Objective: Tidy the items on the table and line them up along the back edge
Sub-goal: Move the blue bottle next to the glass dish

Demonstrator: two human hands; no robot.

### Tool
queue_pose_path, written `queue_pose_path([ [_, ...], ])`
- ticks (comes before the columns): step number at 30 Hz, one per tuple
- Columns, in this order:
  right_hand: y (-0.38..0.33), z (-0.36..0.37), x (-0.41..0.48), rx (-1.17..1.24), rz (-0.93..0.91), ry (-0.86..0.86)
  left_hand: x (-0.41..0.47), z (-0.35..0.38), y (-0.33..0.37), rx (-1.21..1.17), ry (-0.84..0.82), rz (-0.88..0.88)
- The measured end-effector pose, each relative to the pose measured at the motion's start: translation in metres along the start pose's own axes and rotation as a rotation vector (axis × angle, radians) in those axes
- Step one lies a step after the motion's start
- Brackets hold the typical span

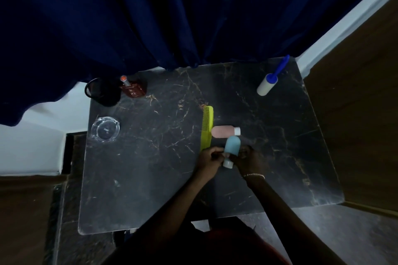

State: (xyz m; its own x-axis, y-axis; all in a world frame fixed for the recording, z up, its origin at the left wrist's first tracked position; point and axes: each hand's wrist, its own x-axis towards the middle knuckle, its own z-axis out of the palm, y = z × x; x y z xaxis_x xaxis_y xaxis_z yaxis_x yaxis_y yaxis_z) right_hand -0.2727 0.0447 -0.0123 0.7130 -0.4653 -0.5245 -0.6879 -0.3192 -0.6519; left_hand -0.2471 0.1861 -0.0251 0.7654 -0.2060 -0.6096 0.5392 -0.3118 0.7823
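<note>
On the black marble table [150, 178] a blue squeeze bottle [231, 147] with a white cap lies near the middle, cap towards me. My left hand [210, 157] and my right hand [247, 160] both close around its lower end. Just behind it a pink squeeze bottle [224, 131] lies on its side. A yellow-green comb [207, 128] lies lengthwise to the left, its near end by my left hand. A lint roller [269, 83] with a blue handle lies at the back right. A dark red perfume bottle [132, 89] stands at the back left.
A black mesh cup [103, 92] stands at the back left corner beside the perfume bottle. A clear glass ashtray [105, 129] sits near the left edge. A dark blue curtain [172, 17] hangs over the back edge. Wooden panels flank the table on both sides.
</note>
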Motion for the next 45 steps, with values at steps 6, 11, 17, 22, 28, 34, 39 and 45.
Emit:
queue_pose_path([
  [6,-0.048,0.047,-0.012,0.127,-0.101,-0.109,-0.01,-0.07,-0.004,-0.12,0.138,0.033],
  [11,-0.095,0.102,-0.022,0.098,-0.131,-0.265,-0.016,-0.138,-0.006,-0.166,0.255,0.047],
  [17,-0.148,0.163,-0.025,-0.023,-0.307,-0.275,-0.013,-0.212,-0.004,-0.194,0.335,0.097],
  [22,-0.193,0.207,-0.013,-0.017,-0.415,-0.254,0.003,-0.26,0.004,-0.111,0.289,0.17],
  [28,-0.218,0.243,0.008,-0.097,-0.504,-0.213,0.034,-0.294,0.005,0.074,0.288,0.195],
  [34,-0.227,0.267,0.018,-0.165,-0.562,-0.195,0.058,-0.311,-0.006,0.087,0.25,0.167],
  [39,-0.223,0.279,0.021,-0.197,-0.584,-0.188,0.068,-0.318,-0.012,0.042,0.222,0.157],
  [45,-0.217,0.283,0.023,-0.213,-0.611,-0.205,0.076,-0.324,-0.023,-0.012,0.201,0.106],
])
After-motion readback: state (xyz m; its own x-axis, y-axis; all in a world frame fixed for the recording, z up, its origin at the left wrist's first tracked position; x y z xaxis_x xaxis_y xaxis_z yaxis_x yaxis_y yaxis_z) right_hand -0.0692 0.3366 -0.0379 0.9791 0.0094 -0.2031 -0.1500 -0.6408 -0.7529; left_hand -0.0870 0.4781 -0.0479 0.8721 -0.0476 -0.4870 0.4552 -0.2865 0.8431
